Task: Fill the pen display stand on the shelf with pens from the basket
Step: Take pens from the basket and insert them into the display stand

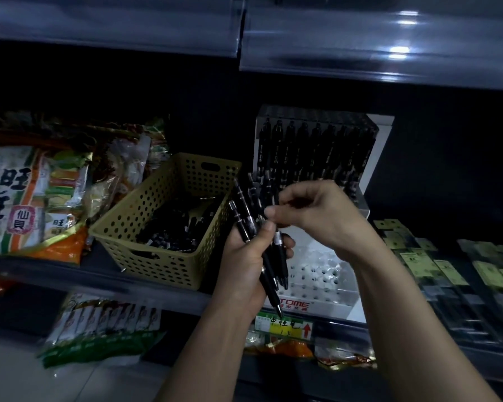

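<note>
— Which hand carries the load?
— Your left hand (244, 258). Its fingers are wrapped round a bundle of slim black plastic click pens (266, 265), with the tips pointing down toward you and the clicker ends fanned upward.

— And the other one?
— Your right hand (314, 216) sits over the top of that bundle with its fingers curled. Thumb and fingertips pinch a single black pen with a silver band (278, 241) near its upper end. That pen lies among the others in your left fist.

— Where is the stand from there?
— Directly behind and beneath both hands is the white plastic pen display stand (320, 288). Its front tier of small holes shows just right of your left wrist. Its rear tier, beyond your right knuckles, carries a row of upright black pens (314, 152).

— The basket?
— Just left of your left hand, beside the stand, is the mustard-yellow perforated plastic basket (157, 224). Loose black pens (180, 230) are heaped in its bottom.

— Further out?
— Left of the basket are crinkled snack bags with red and orange print (32, 198). Below your left wrist, a yellow-and-white price label (283, 326) sits on the shelf edge. Well right of your right forearm lie flat packs with yellowish cards (436, 265).
</note>
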`<state>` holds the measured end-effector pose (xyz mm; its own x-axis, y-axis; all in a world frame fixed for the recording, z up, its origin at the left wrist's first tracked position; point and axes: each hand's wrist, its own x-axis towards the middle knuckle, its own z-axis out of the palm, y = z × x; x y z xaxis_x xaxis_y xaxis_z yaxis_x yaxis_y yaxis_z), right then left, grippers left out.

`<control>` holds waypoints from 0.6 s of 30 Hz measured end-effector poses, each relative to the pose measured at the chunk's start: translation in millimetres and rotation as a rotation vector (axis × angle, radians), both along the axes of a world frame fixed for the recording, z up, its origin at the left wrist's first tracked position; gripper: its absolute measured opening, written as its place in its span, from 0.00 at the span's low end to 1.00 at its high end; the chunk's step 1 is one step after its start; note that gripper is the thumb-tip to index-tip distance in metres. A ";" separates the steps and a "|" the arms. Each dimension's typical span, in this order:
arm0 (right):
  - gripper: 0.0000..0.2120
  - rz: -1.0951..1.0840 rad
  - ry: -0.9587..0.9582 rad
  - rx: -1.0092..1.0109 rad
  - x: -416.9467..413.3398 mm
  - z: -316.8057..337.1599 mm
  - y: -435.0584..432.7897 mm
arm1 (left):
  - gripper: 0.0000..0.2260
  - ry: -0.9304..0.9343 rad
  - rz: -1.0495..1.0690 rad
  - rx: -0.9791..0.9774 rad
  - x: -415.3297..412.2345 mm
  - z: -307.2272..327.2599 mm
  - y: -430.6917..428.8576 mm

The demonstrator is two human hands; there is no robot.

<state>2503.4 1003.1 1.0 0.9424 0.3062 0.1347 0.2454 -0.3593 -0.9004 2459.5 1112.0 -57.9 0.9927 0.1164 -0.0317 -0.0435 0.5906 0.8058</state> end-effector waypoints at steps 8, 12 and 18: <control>0.12 0.060 0.117 0.213 7.2 -1.3 -14.2 | 0.06 0.046 -0.121 0.120 -1.4 -2.1 -0.3; 0.08 0.195 0.146 0.197 9.8 -4.4 -22.7 | 0.06 0.036 -0.099 0.145 -1.3 -1.0 -0.9; 0.13 -0.062 0.040 0.377 11.1 1.8 -30.6 | 0.08 0.088 -0.093 0.094 -0.6 0.1 -3.3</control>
<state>2514.5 972.5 2.9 0.9645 0.1842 0.1893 0.1952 -0.0142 -0.9807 2459.0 1108.7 -57.8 0.9932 0.0308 -0.1122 0.0809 0.5103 0.8562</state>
